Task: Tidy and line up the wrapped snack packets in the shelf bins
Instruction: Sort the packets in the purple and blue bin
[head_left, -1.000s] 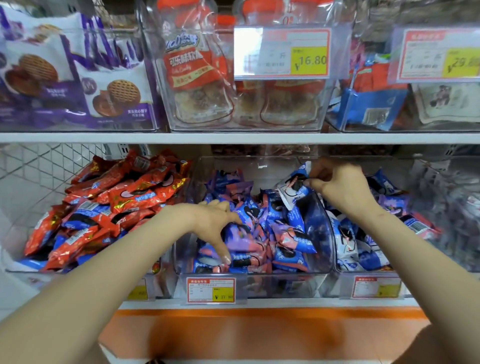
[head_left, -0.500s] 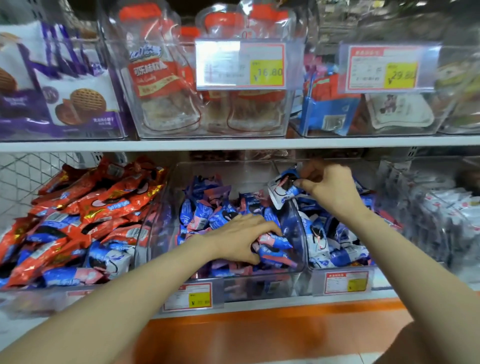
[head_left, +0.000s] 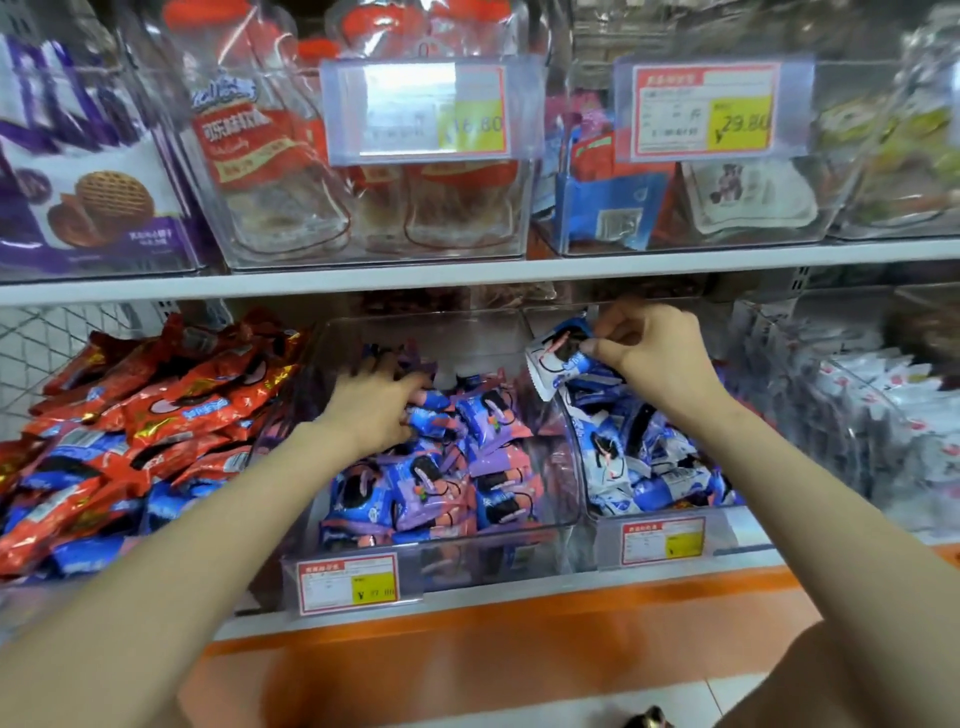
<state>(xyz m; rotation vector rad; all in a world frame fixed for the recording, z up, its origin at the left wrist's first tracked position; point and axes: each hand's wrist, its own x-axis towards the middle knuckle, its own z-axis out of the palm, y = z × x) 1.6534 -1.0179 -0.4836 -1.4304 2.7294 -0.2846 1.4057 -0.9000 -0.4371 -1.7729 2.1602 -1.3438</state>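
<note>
Pinching a white-blue packet (head_left: 557, 359) is the right hand (head_left: 660, 353), left hand (head_left: 371, 410) flat on purple packets (head_left: 493, 457) below 29.80 tag (head_left: 701, 111).

Orange-red packets (head_left: 171, 410); purple-and-blue packets (head_left: 447, 467); white-and-blue packet (head_left: 556, 358); orange shelf edge (head_left: 519, 618).

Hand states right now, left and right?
Left hand: open, resting on the purple packets.
Right hand: closed, pinching a white packet.
</note>
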